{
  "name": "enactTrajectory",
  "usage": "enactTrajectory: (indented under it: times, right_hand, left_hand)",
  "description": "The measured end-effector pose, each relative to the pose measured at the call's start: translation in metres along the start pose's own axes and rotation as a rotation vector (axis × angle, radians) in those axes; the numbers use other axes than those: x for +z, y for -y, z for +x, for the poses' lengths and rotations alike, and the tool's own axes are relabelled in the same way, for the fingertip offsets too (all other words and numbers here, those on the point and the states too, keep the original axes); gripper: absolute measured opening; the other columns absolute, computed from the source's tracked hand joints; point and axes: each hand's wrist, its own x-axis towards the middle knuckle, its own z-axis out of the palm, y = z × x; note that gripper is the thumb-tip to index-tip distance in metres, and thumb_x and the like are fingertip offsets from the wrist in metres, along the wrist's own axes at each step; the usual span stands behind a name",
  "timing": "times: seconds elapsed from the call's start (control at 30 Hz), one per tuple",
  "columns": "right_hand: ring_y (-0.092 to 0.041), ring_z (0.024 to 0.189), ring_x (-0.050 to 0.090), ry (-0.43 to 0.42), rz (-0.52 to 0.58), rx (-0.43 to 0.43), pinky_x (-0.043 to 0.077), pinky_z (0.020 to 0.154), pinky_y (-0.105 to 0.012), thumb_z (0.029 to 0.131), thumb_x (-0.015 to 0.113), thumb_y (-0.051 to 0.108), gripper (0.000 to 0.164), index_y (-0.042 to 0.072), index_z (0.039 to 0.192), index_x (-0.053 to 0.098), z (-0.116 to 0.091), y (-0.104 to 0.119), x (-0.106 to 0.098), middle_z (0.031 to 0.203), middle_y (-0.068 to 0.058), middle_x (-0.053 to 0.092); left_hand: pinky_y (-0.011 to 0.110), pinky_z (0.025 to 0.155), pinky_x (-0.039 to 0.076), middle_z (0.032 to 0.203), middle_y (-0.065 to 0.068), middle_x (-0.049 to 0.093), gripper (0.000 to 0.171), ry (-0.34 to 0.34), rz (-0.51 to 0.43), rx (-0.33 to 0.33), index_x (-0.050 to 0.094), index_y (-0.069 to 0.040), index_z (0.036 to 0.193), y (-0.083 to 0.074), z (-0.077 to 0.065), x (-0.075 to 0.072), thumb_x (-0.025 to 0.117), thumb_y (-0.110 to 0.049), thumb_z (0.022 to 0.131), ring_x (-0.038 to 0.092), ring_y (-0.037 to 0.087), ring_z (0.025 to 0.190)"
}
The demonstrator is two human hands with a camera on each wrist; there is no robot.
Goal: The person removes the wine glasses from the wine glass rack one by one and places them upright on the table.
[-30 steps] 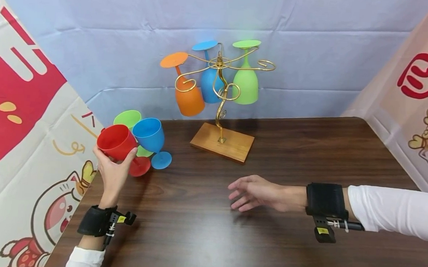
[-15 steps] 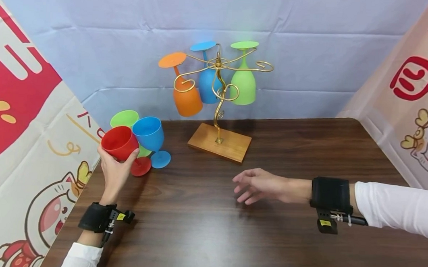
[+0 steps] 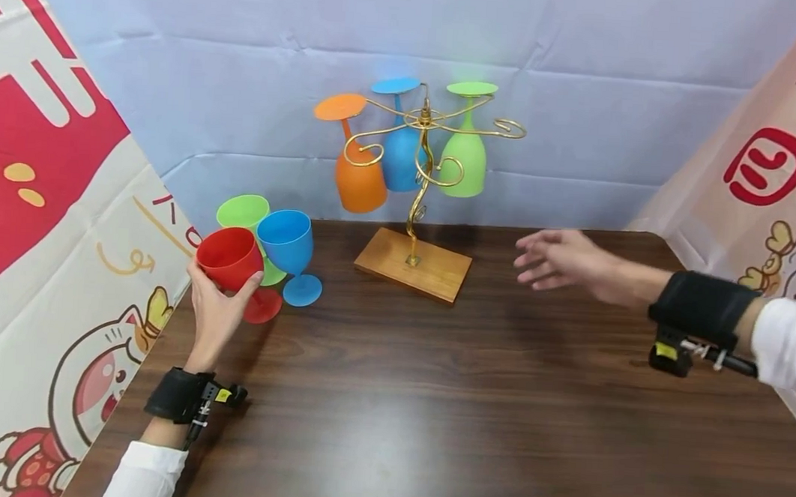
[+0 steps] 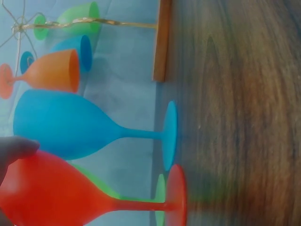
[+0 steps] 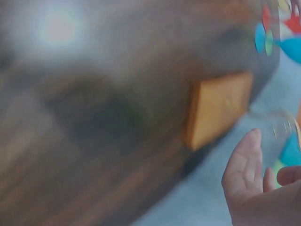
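My left hand [image 3: 215, 310] grips the bowl of a red goblet [image 3: 230, 258], thumb on its near right side. The goblet stands upright, its foot down at the table in the left wrist view. Right beside it are a blue goblet [image 3: 286, 241] and a green goblet [image 3: 243, 212], the green one partly hidden behind. My right hand [image 3: 569, 263] hovers right of a gold wire goblet rack [image 3: 420, 193], fingers loosely bent and holding nothing. From the rack hang an orange goblet [image 3: 362, 183], a blue goblet [image 3: 400, 158] and a green goblet [image 3: 465, 162], all upside down.
The rack's wooden base [image 3: 413, 265] rests near the back of the dark wooden table [image 3: 377, 397]. A pale cloth [image 3: 579, 138] hangs behind, with printed cloths on the left [image 3: 40, 237] and right. Some of the rack's curled hooks carry no goblet.
My right hand has moved right and farther back, now beside the rack. The left hand stays at the red goblet, almost still; the view has shifted slightly.
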Motion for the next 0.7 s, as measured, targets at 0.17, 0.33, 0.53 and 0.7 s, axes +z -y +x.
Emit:
enactTrajectory:
  times: [0.17, 0.33, 0.53, 0.7]
  right_hand:
    - [-0.001, 0.083, 0.073, -0.122, -0.066, -0.051, 0.062, 0.078, -0.026, 0.111, 0.037, 0.022, 0.049, -0.006, 0.151, 0.034, -0.002, 0.049, -0.038, 0.092, 0.016, 0.069]
    - [-0.001, 0.077, 0.072, -0.245, -0.11, -0.119, 0.061, 0.07, -0.022, 0.109, 0.04, 0.02, 0.036, 0.006, 0.141, 0.049, -0.001, 0.11, -0.057, 0.085, 0.018, 0.069]
    - [0.002, 0.075, 0.067, -0.333, -0.24, -0.254, 0.057, 0.063, -0.016, 0.105, 0.043, 0.018, 0.031, 0.007, 0.131, 0.056, 0.015, 0.165, -0.04, 0.08, 0.018, 0.067]
    - [-0.002, 0.084, 0.059, -0.309, -0.419, -0.292, 0.052, 0.067, -0.016, 0.106, 0.044, 0.026, 0.044, 0.001, 0.141, 0.054, 0.034, 0.191, -0.011, 0.089, 0.014, 0.065]
  left_hand:
    - [0.047, 0.104, 0.05, 0.153, 0.004, 0.042, 0.088, -0.005, 0.009, 0.002, 0.024, -0.019, 0.156, -0.004, 0.001, -0.008, 0.079, -0.028, 0.088, 0.041, 0.019, 0.137]
    - [0.044, 0.106, 0.051, 0.153, 0.002, 0.042, 0.088, -0.019, 0.009, -0.006, 0.023, -0.022, 0.156, -0.008, 0.003, -0.014, 0.078, -0.032, 0.088, 0.044, 0.02, 0.136]
    - [0.036, 0.106, 0.05, 0.153, 0.002, 0.042, 0.088, -0.01, -0.014, 0.003, 0.023, -0.023, 0.156, -0.009, 0.001, -0.015, 0.079, -0.032, 0.088, 0.046, 0.021, 0.135]
    - [0.04, 0.109, 0.048, 0.154, 0.002, 0.041, 0.089, 0.001, -0.044, 0.024, 0.023, -0.02, 0.157, -0.009, -0.004, -0.012, 0.079, -0.028, 0.088, 0.044, 0.02, 0.136]
